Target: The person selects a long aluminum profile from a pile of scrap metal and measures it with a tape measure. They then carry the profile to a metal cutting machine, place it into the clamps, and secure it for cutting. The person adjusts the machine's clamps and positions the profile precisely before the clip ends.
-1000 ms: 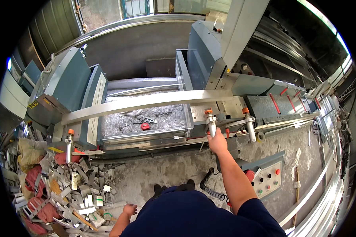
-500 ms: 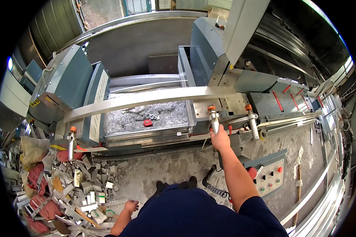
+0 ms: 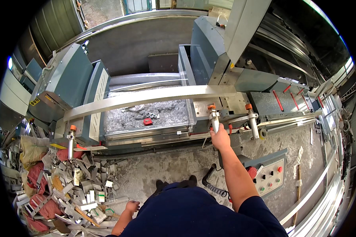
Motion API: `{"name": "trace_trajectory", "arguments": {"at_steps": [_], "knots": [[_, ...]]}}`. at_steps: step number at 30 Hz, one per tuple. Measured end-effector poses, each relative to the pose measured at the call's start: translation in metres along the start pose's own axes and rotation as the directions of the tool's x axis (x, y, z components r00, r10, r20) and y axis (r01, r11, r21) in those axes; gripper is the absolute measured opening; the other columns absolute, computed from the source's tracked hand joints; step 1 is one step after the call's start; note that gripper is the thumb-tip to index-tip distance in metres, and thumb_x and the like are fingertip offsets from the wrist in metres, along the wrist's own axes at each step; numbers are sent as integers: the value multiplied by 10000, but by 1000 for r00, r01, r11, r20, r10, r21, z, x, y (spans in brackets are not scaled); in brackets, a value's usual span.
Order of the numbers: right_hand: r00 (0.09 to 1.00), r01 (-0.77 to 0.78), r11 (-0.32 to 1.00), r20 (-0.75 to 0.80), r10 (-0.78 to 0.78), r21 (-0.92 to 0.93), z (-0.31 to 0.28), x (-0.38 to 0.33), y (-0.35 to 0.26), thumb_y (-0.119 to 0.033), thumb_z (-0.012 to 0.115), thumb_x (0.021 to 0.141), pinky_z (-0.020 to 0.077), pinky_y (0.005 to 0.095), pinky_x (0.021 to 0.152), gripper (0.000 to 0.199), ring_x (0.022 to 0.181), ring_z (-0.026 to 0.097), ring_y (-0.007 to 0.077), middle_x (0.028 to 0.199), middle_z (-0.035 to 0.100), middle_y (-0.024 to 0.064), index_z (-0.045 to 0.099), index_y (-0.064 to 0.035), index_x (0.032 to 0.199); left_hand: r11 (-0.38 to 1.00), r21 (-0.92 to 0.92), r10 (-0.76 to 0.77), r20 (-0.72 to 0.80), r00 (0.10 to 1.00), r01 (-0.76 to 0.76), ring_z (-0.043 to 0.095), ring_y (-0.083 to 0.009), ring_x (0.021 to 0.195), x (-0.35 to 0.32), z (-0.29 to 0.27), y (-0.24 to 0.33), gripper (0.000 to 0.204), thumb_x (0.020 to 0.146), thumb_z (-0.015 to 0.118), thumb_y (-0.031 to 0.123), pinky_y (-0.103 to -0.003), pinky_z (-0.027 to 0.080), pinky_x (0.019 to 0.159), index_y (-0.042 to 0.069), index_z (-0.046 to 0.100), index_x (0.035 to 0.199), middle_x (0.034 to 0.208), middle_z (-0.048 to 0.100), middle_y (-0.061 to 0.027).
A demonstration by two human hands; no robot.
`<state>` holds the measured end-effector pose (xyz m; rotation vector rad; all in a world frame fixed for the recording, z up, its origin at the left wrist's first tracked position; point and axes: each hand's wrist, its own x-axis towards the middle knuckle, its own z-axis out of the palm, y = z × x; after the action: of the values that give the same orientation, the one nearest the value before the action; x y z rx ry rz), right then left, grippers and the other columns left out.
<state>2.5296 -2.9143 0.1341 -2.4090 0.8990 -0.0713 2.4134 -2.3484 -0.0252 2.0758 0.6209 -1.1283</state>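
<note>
Two hands in view. Right hand (image 3: pixel 220 138) reaches forward, fingers wrapped around the lower end of an orange-capped clamp lever (image 3: pixel 213 118) at the front of a grey-blue saw machine (image 3: pixel 209 51). Long aluminium profile (image 3: pixel 146 98) lies across the machine bed, just behind that lever. Left hand (image 3: pixel 131 205) hangs low beside the body, fingers loosely curled, holding nothing, near a heap of metal offcuts (image 3: pixel 67 189). Control box (image 3: pixel 269 175) with coloured buttons stands by the right forearm.
</note>
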Motion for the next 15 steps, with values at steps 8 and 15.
{"name": "trace_trajectory", "arguments": {"at_steps": [8, 15], "knots": [[999, 15, 1000, -31, -15, 5, 4, 1, 0, -293, 665, 878, 503, 518, 845, 551, 989, 637, 448, 1079, 649, 274, 434, -15, 1294, 998, -53, 18, 7, 1000, -18, 634, -234, 631, 14, 5, -11, 325, 872, 662, 237, -353, 479, 549, -31, 648, 1056, 862, 687, -156], [999, 10, 1000, -34, -10, -1, 5, 2, 1, -292, 669, 874, 505, 513, 850, 560, 994, 637, 447, 1081, 648, 276, 433, -15, 1300, 999, -40, 21, 10, 1000, -20, 634, -230, 623, 18, 5, -13, 319, 874, 659, 238, -342, 479, 546, -29, 651, 1048, 872, 692, -161]]}}
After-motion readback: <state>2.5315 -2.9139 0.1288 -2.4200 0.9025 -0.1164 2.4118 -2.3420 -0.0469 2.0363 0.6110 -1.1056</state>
